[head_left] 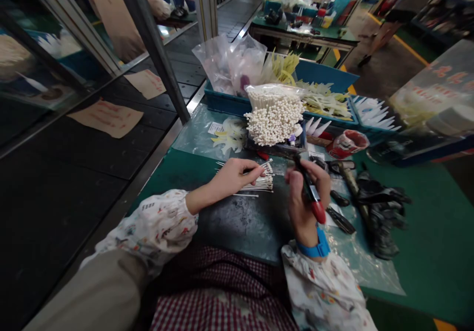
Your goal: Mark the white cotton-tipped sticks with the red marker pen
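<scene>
So, two papers [107, 118], then one left hand [234, 175] at the sticks [263, 185] on the bench: too many to count, lying left-right, knobs right. Can't tell if its fingers are clamped on one. One bundle [276, 121] behind. Right hand [299, 201]: fingers clamped on one tool [312, 190], slanting, red end down-right. One can [344, 145].

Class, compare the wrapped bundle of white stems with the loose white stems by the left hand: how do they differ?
Number: the wrapped bundle shows many more stems than the loose stems.
Wrapping: clear plastic covers part of the bundle, while the loose stems lie unwrapped.
Position: the bundle is farther from the person; the loose stems lie flat by the left hand.
Shared: both are whitish, with small knobs at the stem ends.
</scene>
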`<move>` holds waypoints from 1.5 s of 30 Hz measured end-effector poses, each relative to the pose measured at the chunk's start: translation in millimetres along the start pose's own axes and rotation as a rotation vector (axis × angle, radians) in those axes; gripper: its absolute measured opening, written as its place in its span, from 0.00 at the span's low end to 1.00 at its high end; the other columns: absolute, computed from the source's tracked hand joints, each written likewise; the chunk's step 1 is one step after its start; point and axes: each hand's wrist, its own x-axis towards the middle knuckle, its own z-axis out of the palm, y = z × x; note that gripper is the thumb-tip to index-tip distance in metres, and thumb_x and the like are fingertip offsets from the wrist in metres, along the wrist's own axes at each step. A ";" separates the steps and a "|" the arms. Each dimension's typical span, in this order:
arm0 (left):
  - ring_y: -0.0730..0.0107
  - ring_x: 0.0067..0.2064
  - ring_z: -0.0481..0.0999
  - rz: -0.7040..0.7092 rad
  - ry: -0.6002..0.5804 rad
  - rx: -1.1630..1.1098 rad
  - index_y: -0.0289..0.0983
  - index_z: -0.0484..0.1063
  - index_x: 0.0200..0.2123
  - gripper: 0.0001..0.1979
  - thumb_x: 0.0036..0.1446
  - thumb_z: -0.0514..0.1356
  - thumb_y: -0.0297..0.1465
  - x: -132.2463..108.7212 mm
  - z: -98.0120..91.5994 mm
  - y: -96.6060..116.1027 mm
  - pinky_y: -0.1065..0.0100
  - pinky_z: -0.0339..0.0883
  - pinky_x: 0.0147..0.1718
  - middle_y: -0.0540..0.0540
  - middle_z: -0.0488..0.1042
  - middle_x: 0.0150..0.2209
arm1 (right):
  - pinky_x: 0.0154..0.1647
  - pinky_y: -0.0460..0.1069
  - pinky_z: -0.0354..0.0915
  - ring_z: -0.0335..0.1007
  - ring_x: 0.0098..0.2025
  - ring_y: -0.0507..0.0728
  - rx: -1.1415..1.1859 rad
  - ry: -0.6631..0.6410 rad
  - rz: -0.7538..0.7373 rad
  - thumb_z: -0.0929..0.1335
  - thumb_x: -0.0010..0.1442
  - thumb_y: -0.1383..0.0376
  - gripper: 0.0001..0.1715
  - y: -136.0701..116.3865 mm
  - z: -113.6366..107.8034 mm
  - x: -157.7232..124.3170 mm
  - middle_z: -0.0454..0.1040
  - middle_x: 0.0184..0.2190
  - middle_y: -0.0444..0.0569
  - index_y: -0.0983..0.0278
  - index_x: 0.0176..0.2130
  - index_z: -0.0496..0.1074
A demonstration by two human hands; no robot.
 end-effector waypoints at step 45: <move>0.68 0.38 0.76 0.196 0.100 0.166 0.35 0.81 0.34 0.14 0.67 0.58 0.33 1.2 -1.9 -4.6 0.67 0.68 0.43 0.45 0.78 0.35 | 0.37 0.52 0.71 0.75 0.34 0.57 -0.206 -0.142 -0.258 0.70 0.66 0.57 0.08 2.1 -7.8 -3.2 0.79 0.34 0.45 0.56 0.41 0.77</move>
